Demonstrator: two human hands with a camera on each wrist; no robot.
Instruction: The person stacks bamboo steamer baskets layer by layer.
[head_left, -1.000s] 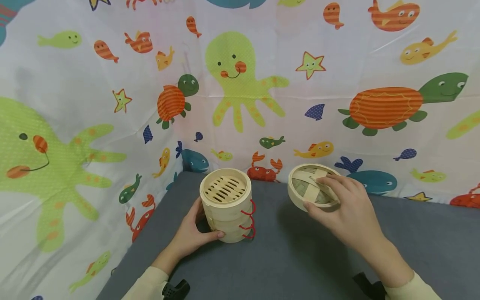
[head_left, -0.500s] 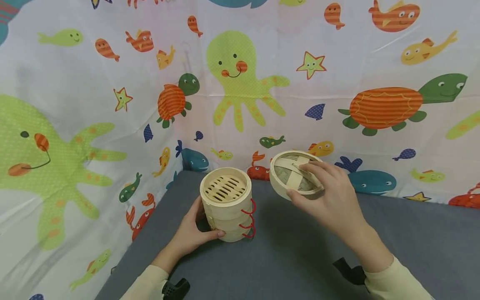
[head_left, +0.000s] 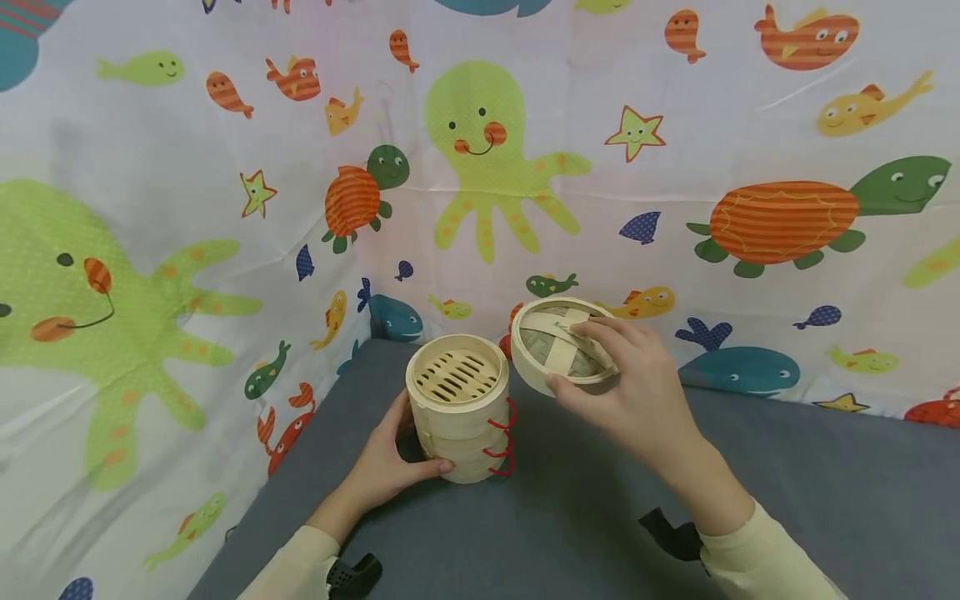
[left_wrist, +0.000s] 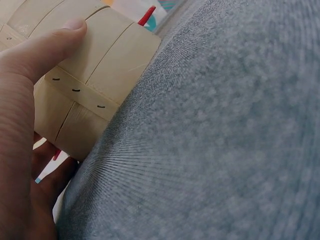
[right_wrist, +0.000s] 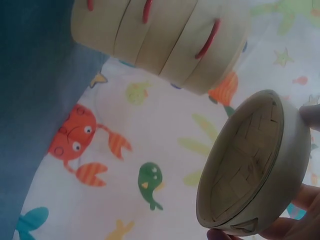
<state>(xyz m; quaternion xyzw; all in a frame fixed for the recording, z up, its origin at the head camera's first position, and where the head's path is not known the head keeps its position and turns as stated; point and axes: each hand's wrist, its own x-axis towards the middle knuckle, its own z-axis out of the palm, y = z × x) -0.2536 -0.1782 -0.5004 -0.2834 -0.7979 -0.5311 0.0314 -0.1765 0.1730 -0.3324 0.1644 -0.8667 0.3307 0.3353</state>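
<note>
A stack of three bamboo steamer tiers (head_left: 460, 407) with red loop handles stands on the grey table (head_left: 585, 517), its slatted top uncovered. My left hand (head_left: 390, 467) grips the stack low on its left side, thumb across the front (left_wrist: 47, 47). My right hand (head_left: 626, 392) holds the woven bamboo lid (head_left: 558, 346) by its rim, tilted in the air just right of and slightly above the stack. In the right wrist view the lid's hollow underside (right_wrist: 245, 165) shows, with the stack (right_wrist: 160, 37) above it in the picture.
A sheet printed with sea animals (head_left: 480, 167) hangs close behind and to the left, meeting the table at the back edge. Grey tabletop extends to the right and toward me. Dark wrist straps (head_left: 352, 575) show at both cuffs.
My right hand has carried the lid leftward and a little up, from well right of the stack to just beside its top. My left hand has kept its hold.
</note>
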